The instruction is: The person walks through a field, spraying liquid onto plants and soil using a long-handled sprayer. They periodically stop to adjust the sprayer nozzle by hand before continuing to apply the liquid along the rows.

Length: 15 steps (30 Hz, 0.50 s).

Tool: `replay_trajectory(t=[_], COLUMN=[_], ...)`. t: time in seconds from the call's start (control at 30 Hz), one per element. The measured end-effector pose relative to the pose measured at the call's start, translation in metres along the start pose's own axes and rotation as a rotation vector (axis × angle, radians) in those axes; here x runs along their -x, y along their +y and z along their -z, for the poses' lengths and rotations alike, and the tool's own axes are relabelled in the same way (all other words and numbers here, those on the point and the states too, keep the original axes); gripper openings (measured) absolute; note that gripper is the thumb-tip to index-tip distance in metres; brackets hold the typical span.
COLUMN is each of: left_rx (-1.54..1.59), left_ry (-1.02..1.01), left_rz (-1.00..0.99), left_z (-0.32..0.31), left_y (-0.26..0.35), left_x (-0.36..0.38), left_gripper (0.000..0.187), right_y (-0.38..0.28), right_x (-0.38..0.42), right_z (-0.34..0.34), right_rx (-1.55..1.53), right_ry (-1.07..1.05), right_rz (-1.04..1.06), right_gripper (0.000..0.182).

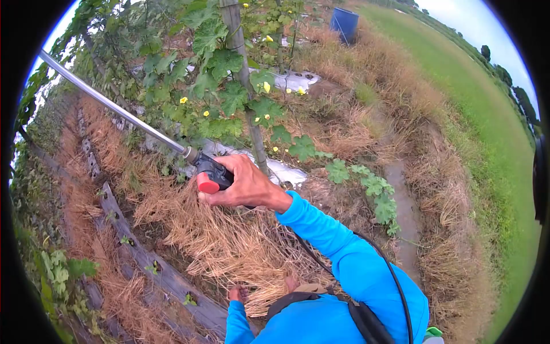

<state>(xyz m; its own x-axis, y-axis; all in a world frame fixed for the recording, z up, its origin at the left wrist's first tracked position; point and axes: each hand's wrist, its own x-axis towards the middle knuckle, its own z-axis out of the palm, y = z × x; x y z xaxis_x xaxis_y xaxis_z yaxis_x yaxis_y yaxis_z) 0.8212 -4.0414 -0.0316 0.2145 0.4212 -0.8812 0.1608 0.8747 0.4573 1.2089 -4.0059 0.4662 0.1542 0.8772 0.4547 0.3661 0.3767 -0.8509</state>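
My right hand (243,186) is closed around the black handle of a sprayer wand (129,117), out in front of me. A round red part (207,183) of the handle shows beside my thumb. From the handle the long metal tube slants up and left toward the leafy vines, its far end at the edge of view. A black hose (389,266) runs by my right sleeve. Low near my body, my left hand (238,293) hangs over the dry straw with fingers loosely bent and nothing visible in them.
Climbing vines (215,63) with yellow flowers grow around a wooden post (243,74). Plastic mulch strips (154,278) with small seedlings run along the left. Straw (229,246) covers the ground near me. A narrow muddy furrow (408,229), green grass and a blue barrel (344,26) lie to the right and far off.
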Motion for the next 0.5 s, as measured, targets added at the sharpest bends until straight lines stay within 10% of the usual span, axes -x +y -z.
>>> replay_trajectory(t=[0.37,0.5], left_rx=[-0.128,0.107], left_ry=[0.147,-0.166], left_rz=[0.070,0.151], left_z=[0.005,0.028], left_y=[-0.076,-0.110], left_x=[0.043,0.057], left_gripper=[0.022,0.017], right_y=[-0.026,-0.031], right_x=[0.139,0.243], right_z=[0.038,0.016], right_rx=[-0.205,-0.294], right_ry=[0.057,-0.061], right_rz=[-0.015,-0.201], right_gripper=[0.040,0.026])
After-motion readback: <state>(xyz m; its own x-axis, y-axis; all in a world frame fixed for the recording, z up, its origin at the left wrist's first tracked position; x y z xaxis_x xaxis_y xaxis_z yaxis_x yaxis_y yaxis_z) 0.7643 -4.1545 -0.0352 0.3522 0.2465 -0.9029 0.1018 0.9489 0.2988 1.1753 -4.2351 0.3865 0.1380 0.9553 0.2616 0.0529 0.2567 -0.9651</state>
